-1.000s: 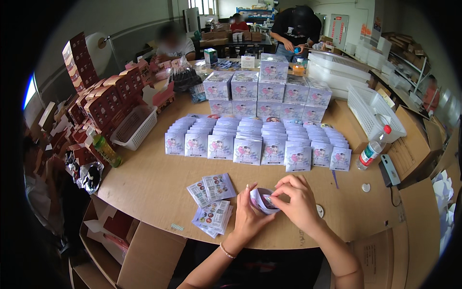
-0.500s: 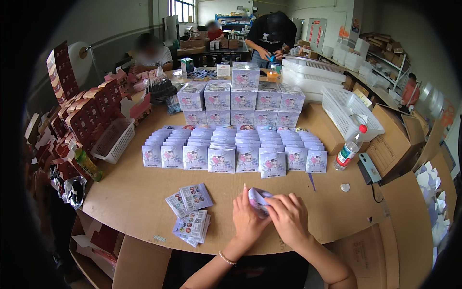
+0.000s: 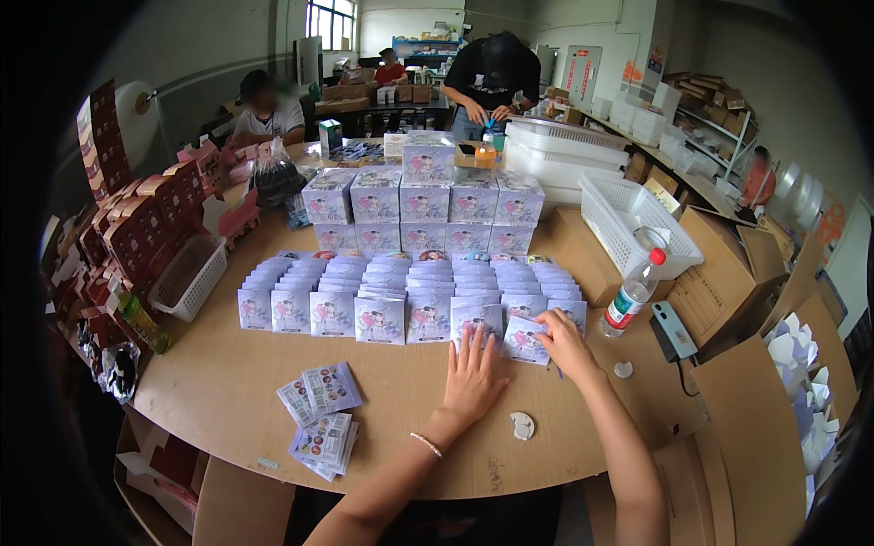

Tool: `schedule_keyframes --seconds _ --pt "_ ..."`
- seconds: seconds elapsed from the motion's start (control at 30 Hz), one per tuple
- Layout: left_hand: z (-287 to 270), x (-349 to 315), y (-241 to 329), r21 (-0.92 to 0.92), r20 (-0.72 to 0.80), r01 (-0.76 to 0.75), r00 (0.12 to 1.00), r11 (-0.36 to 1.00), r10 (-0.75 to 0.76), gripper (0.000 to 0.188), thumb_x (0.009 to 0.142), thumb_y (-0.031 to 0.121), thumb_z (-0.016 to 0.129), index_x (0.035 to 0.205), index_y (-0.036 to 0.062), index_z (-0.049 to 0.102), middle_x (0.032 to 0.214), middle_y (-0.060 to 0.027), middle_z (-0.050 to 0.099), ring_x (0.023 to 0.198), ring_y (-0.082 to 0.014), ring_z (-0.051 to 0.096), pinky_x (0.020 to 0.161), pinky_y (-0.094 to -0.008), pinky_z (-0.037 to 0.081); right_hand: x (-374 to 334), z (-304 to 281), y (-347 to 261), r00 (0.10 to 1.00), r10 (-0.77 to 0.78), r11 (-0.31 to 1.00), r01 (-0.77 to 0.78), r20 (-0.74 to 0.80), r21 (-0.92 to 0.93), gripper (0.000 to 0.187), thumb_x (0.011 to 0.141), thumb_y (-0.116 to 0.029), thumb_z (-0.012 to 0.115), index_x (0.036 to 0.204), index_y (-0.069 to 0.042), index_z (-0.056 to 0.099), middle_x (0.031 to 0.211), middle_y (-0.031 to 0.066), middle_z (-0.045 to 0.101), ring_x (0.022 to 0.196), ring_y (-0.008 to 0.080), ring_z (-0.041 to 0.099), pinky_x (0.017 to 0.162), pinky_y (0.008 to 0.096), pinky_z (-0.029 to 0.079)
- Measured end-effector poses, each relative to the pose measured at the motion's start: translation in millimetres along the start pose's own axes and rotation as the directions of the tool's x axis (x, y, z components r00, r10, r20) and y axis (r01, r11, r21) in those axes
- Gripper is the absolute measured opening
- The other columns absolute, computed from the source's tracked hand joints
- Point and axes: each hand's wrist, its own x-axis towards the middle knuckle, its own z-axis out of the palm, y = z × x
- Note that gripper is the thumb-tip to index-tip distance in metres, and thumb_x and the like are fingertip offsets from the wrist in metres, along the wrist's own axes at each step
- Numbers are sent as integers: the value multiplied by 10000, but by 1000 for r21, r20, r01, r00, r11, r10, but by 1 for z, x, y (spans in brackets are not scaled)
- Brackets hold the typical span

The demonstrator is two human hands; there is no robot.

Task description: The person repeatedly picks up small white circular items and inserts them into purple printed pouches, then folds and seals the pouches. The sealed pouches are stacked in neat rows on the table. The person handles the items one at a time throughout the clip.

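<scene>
Overlapping rows of lilac printed square packets (image 3: 379, 320) stand across the middle of the table. My right hand (image 3: 566, 344) pinches one lilac packet (image 3: 523, 342) by its right edge, at the front of the rows toward the right. Beside it, my left hand (image 3: 476, 378) lies with fingers spread, its fingertips touching the lower part of a neighbouring front packet (image 3: 474, 317). Left of my hands, a loose pile of packets (image 3: 323, 437) lies back side up. A white round piece with a split across it (image 3: 522, 425) rests on the table between my forearms.
Stacked lilac boxes (image 3: 423, 202) rise behind the rows. To the right stand a red-capped bottle (image 3: 632, 296), a white basket (image 3: 637, 223) and a grey-blue device with a cable (image 3: 672, 329). Dark red boxes (image 3: 155, 218) crowd the left side. Other people work at the back.
Both hands have moved forward from the near table to the front of the rows, the right one bringing a packet. My left hand has let go of it and spread. The view has shifted slightly.
</scene>
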Motion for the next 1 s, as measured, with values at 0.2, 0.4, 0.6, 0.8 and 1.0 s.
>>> schedule_keyframes --seconds 0.2,0.4,0.6,0.8,1.0 --pt "-5 -7 -10 93 10 -5 1000 996 5 760 848 486 581 1426 56 338 1525 -179 180 1420 -368 115 1120 -534 151 1 18 8 996 -89 982 82 -31 -169 519 769 -29 684 1230 -9 447 1105 175 471 967 379 553 810 428 482" --pt "-8 -9 -7 144 78 -3 997 990 -8 761 864 557 519 1411 49 371 1529 -194 162 1403 -415 138 1096 -564 190 4 26 7 988 -123 963 98 -88 -253 571 744 -50 721 1248 -7 454 1097 157 445 995 350 540 822 412 472" --pt "-3 -16 -6 160 68 99 991 982 -111 821 860 603 470 1404 -3 363 1525 -209 167 1389 -411 181 1112 -509 189 14 20 3 992 -108 942 83 -60 -325 593 702 -75 762 1212 -23 464 1125 140 429 1023 328 531 835 395 482" --pt "-1 -12 -14 153 34 69 997 986 -75 830 864 605 459 1404 -19 356 1522 -217 170 1384 -414 197 1111 -501 198 14 26 7 995 -96 923 86 -8 -375 671 648 -104 808 1212 -48 449 1214 129 403 1078 346 493 903 421 443" --pt "-4 -9 -23 61 56 81 995 995 -84 804 874 540 510 1438 13 287 1522 -214 177 1384 -398 216 1110 -505 197 10 27 -1 996 -85 885 90 31 -456 873 606 -147 834 1335 -48 364 1281 131 411 1088 322 467 947 408 419"
